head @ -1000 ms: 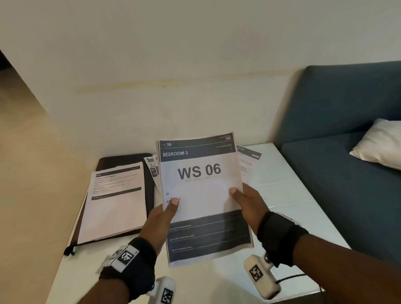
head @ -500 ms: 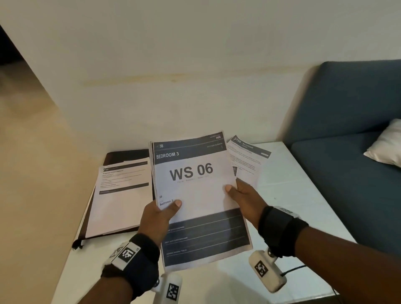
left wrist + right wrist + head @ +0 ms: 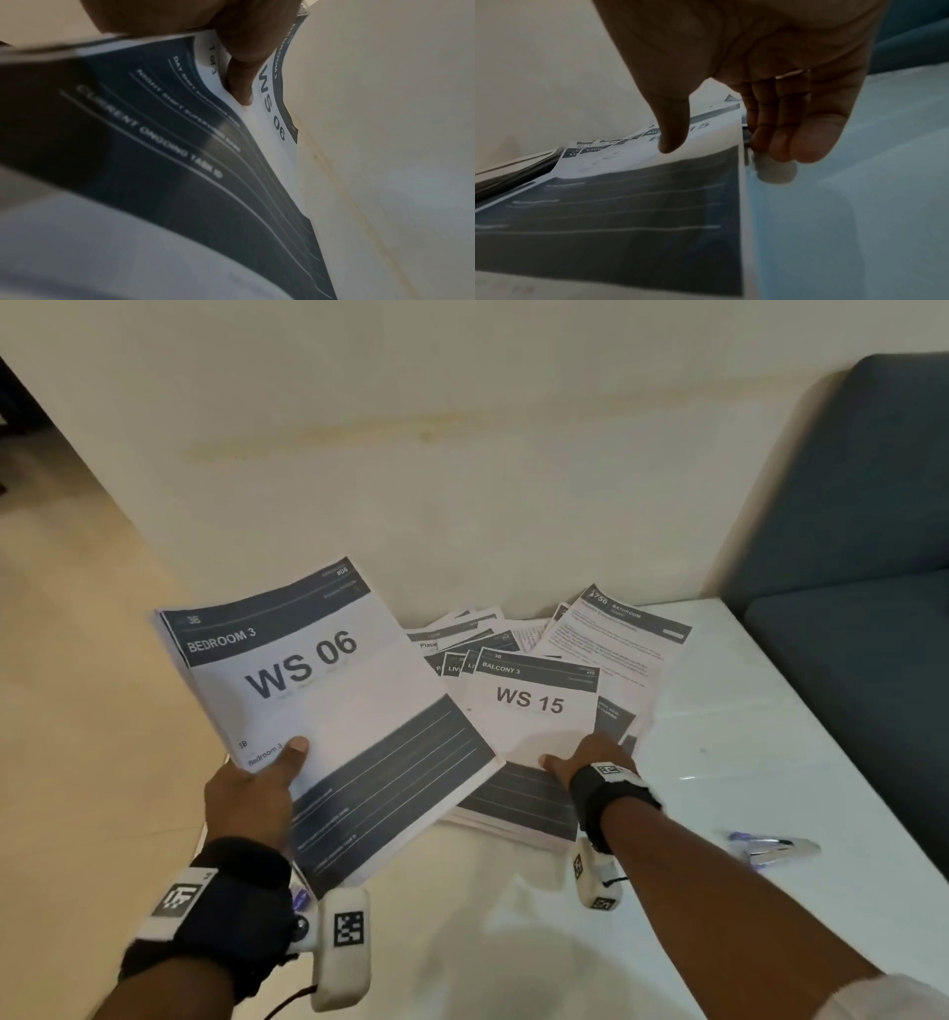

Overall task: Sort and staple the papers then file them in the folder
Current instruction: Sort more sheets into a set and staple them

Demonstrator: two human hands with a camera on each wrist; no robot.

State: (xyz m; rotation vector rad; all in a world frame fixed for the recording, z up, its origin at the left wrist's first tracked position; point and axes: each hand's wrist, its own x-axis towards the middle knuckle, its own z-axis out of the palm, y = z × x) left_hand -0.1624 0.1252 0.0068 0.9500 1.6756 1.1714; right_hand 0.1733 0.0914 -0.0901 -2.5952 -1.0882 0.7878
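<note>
My left hand holds a stack of sheets headed "BEDROOM 3 / WS 06" in the air at the left, thumb on top near its lower left corner. The left wrist view shows that thumb pressing the stack. A spread pile of papers lies on the white table, topped by a "BALCONY 3 / WS 15" sheet. My right hand is at that sheet's lower right corner. In the right wrist view its fingertips touch the sheet's right edge, thumb above the paper. The folder is out of view.
A stapler lies on the table to the right of my right forearm. A text page headed "BATHROOM" fans out behind the pile. A blue sofa borders the table's right side; a wall stands behind.
My right hand has let go of the WS 06 stack and dropped onto the WS 15 pile. The left hand now holds the stack alone, further left. The view has swung right, off the folder.
</note>
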